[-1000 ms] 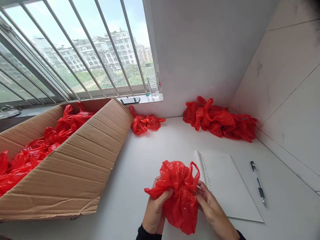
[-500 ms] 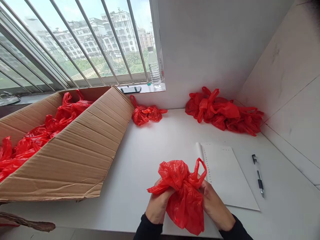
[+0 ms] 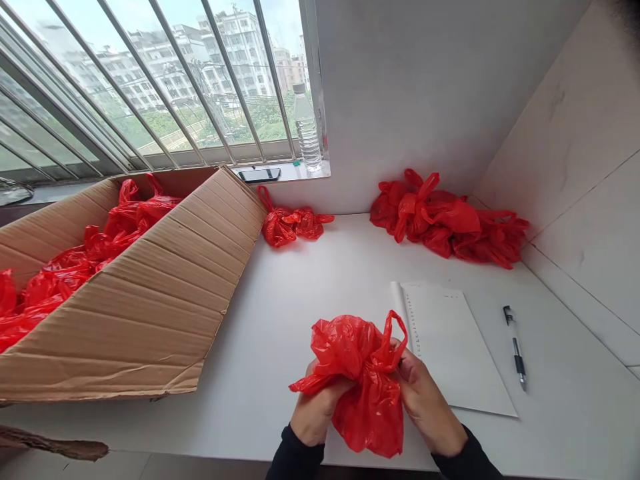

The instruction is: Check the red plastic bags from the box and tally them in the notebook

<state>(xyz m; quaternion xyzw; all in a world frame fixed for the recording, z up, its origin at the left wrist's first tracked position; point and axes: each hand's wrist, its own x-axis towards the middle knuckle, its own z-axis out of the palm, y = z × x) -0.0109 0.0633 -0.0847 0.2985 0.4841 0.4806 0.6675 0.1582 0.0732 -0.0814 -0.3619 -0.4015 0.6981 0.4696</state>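
A crumpled red plastic bag (image 3: 367,387), gathered and knotted in its middle with one loop handle sticking up, is held over the near part of the white table (image 3: 260,373). My left hand (image 3: 317,408) grips its left side, with the thumb on top and the fingers hidden behind the plastic. On the other side my right hand (image 3: 423,393) pinches the bag near the loop; its fingertips are partly covered. What the bag contains, if anything, cannot be seen.
At left stands an open cardboard box (image 3: 135,307) with several red bags (image 3: 75,267). More red bags lie by the wall, a small bunch (image 3: 295,225) and a larger pile (image 3: 450,220). A notebook (image 3: 455,347), pen (image 3: 515,350), phone (image 3: 260,175) and bottle (image 3: 307,130) are around.
Both hands and the red bag have shifted slightly left. The bag's lower end has risen a little toward me, and the right fingers have moved in closer at the knot. The view has tilted slightly.
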